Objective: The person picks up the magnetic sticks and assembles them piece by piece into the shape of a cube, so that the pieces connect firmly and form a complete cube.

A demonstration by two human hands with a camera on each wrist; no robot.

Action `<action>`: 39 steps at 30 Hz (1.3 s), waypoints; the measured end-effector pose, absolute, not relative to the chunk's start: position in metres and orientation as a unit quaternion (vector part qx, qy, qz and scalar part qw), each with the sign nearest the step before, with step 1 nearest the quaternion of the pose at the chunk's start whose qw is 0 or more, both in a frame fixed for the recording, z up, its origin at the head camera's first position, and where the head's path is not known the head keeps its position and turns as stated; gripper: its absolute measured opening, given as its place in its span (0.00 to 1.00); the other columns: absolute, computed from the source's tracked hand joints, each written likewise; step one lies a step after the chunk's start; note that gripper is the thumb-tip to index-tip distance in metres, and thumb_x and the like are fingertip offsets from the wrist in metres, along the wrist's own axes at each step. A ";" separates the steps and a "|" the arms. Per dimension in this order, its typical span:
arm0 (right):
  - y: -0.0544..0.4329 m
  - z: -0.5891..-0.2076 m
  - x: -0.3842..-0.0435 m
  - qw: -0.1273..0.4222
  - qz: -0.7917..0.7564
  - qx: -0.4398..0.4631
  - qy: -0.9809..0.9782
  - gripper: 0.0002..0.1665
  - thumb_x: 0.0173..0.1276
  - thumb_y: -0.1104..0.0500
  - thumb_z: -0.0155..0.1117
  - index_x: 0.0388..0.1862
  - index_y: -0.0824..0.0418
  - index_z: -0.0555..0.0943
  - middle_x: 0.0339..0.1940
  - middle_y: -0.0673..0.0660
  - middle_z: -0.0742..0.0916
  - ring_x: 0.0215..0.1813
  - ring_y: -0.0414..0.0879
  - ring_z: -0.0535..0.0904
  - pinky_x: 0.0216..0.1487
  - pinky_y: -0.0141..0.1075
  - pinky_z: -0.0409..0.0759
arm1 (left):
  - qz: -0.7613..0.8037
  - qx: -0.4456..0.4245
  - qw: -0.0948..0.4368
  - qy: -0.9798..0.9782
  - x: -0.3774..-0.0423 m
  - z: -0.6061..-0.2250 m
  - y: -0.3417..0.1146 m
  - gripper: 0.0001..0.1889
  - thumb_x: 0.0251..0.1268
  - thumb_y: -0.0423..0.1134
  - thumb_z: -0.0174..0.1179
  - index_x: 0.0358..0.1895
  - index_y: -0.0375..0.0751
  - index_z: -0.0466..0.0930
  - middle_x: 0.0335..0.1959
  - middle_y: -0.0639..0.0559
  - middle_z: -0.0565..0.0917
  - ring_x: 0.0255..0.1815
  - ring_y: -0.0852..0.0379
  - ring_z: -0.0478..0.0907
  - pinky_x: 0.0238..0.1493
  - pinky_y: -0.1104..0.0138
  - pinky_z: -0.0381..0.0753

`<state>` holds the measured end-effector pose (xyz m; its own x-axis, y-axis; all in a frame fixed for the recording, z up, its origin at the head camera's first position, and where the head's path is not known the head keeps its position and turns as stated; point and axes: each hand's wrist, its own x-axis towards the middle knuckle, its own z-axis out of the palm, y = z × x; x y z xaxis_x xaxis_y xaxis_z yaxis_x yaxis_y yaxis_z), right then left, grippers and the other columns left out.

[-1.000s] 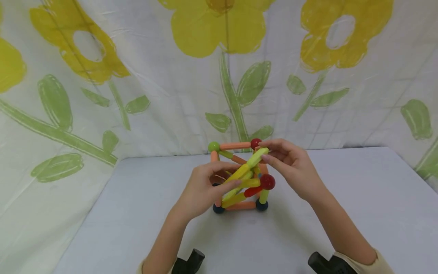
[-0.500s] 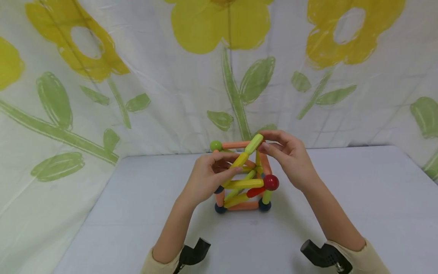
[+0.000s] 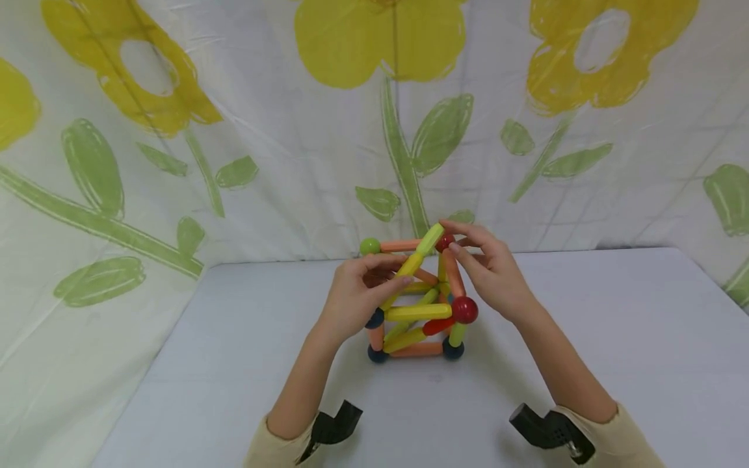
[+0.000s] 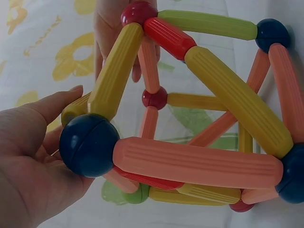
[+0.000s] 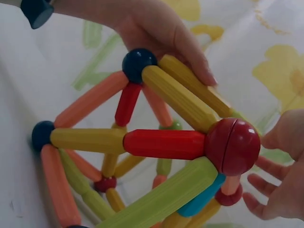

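A cube-like frame of magnetic rods and balls stands on the table between the hands. My left hand (image 3: 351, 299) pinches a yellow rod (image 3: 407, 266) between thumb and fingers. A yellow-green rod (image 3: 431, 238) continues from its upper end, slanting up toward the back right corner. At that corner my right hand (image 3: 496, 276) holds a red ball (image 3: 445, 243) between thumb and fingers, its index fingertip at the tip of the yellow-green rod. Beside the left hand, a navy ball (image 4: 89, 145) sits at the near left upper corner. A larger-looking red ball (image 5: 232, 146) marks the near right upper corner.
The white table (image 3: 234, 364) extends around the frame. Behind it hangs a pale cloth (image 3: 292, 162) with yellow flowers. A green ball (image 3: 370, 246) tops the far left corner. Navy balls such as the near left one (image 3: 378, 353) form the base.
The slanted pair of rods has tilted up, its yellow-green end moving up and back. The right hand has shifted slightly up with it, and the back right red ball shows again between its fingers.
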<state>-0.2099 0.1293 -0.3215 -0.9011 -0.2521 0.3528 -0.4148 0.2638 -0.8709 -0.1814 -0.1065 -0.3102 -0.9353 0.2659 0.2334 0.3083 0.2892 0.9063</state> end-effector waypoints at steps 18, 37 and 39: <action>0.128 -0.328 -0.216 0.063 0.549 0.212 -0.806 0.29 0.85 0.63 0.54 0.82 0.56 0.69 0.74 0.66 0.73 0.72 0.62 0.67 0.67 0.61 0.72 | -0.566 -0.167 0.065 -0.805 -0.187 -0.318 -0.104 0.16 0.69 0.33 0.71 0.57 0.34 0.88 0.51 0.43 0.90 0.41 0.50 0.87 0.44 0.68 0.87; 0.125 -0.326 -0.213 0.068 0.576 0.220 -0.784 0.27 0.84 0.64 0.55 0.79 0.60 0.69 0.64 0.65 0.85 0.66 0.60 0.81 0.66 0.54 0.75 | -0.559 -0.182 0.074 -0.806 -0.185 -0.319 -0.102 0.15 0.71 0.33 0.69 0.58 0.35 0.88 0.46 0.44 0.90 0.43 0.47 0.89 0.46 0.65 0.89; 0.125 -0.326 -0.212 0.068 0.577 0.222 -0.783 0.27 0.84 0.64 0.55 0.79 0.60 0.69 0.64 0.65 0.86 0.65 0.59 0.83 0.66 0.53 0.76 | -0.558 -0.184 0.075 -0.806 -0.185 -0.319 -0.102 0.15 0.71 0.33 0.69 0.58 0.35 0.88 0.46 0.43 0.90 0.43 0.46 0.89 0.46 0.64 0.89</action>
<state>-0.2124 0.1255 -0.3262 -0.8921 -0.2688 0.3633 -0.4266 0.2354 -0.8733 -0.1846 -0.1015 -0.3191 -0.9214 0.2124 0.3256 0.3796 0.3107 0.8714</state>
